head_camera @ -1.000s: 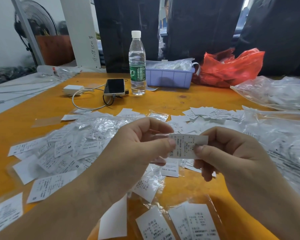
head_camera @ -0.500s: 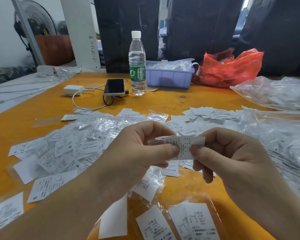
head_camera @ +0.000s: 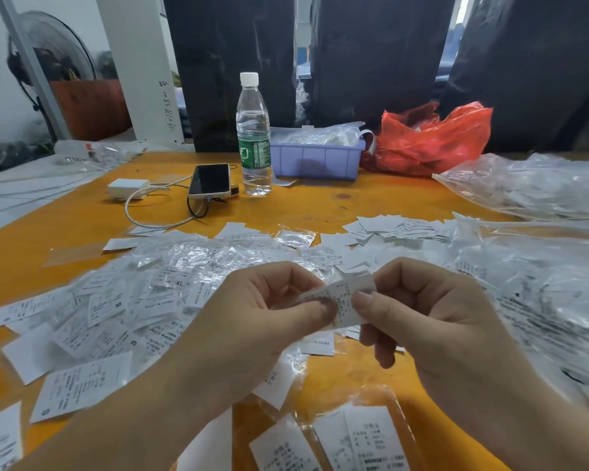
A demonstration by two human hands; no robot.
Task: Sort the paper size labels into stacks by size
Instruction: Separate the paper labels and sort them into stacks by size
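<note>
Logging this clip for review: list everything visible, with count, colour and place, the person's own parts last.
held label: one, white, pinched between both hands
loose labels: many, white, some in clear sleeves, scattered over the near table
table: one, orange
water bottle: one, clear with green wrapper, upright at the far centre
phone: one, dark screen, left of the bottle, cable attached
charger: one, white, left of the phone
bin: one, lilac, right of the bottle
red bag: one, far right
clear bags: several, right edge
fan: one, black, far left
left hand: pinches the label
right hand: pinches the label
</note>
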